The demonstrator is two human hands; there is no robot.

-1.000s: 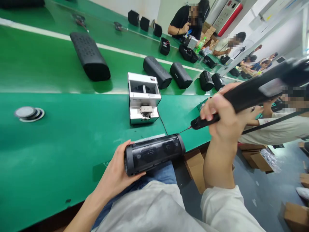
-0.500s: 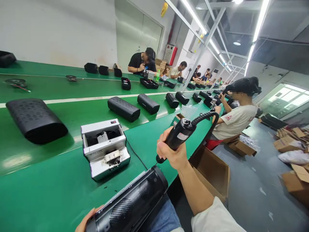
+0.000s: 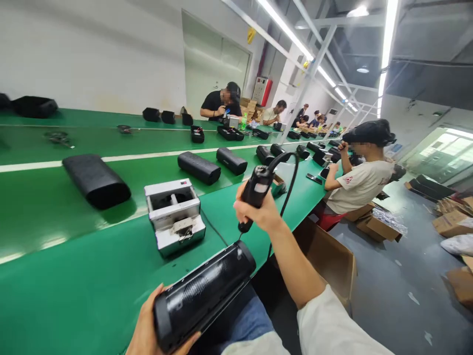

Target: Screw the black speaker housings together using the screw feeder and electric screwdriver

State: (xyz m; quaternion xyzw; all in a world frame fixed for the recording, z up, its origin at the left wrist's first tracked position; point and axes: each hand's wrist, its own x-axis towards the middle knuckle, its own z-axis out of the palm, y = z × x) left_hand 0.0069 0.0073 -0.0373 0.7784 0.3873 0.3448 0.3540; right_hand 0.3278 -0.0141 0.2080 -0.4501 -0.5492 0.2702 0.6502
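My right hand (image 3: 260, 209) is wrapped around a black electric screwdriver (image 3: 254, 190), held tilted with its cable looping from the top. The thin bit points down at the far end of a black speaker housing (image 3: 205, 291); whether it touches is too small to tell. That housing is long and rounded, with a glossy perforated face, and it lies slanted over the table edge and my lap. My left hand (image 3: 150, 320) grips its near end, fingers along the side and underneath. Just beyond stands a silver screw feeder (image 3: 177, 217) on the green table.
Several black housings, including a large one (image 3: 96, 181), lie along the green belt (image 3: 33, 197). A cardboard box (image 3: 328, 261) stands below the table edge on the right. A co-worker (image 3: 365, 172) sits further along, and other people work across the line.
The view has shifted left, so the feeder and housings appear further right. The screwdriver stands more upright and its cable hangs in a wider loop. More of my left hand shows around the housing.
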